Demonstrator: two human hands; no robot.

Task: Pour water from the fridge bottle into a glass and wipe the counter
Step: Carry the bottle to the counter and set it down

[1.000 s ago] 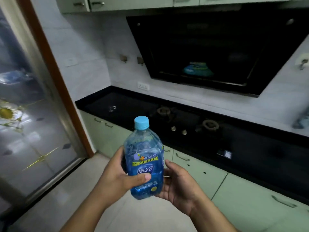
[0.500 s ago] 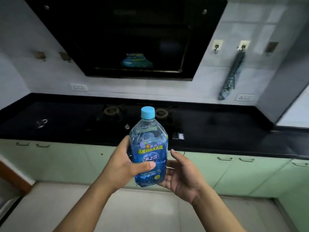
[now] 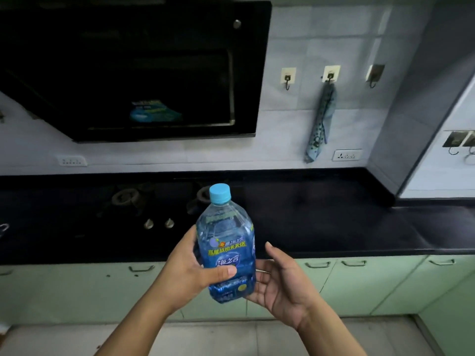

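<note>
Label [image 3: 227, 255] on the bottle [image 3: 223, 227]: a yellow-green band is read as "高能战袍天天送". Below it, large white characters on blue are read as "海之言", taken as the brand. Smaller print above the band, beside an orange mark, is too blurred to be read. A small round yellow mark is seen near the label's bottom edge; its content cannot be made out. Fine print down the label's right edge is unreadable. A reflection of the label is seen in the range hood [image 3: 133, 73] glass, probably the same wording, not legible.
</note>
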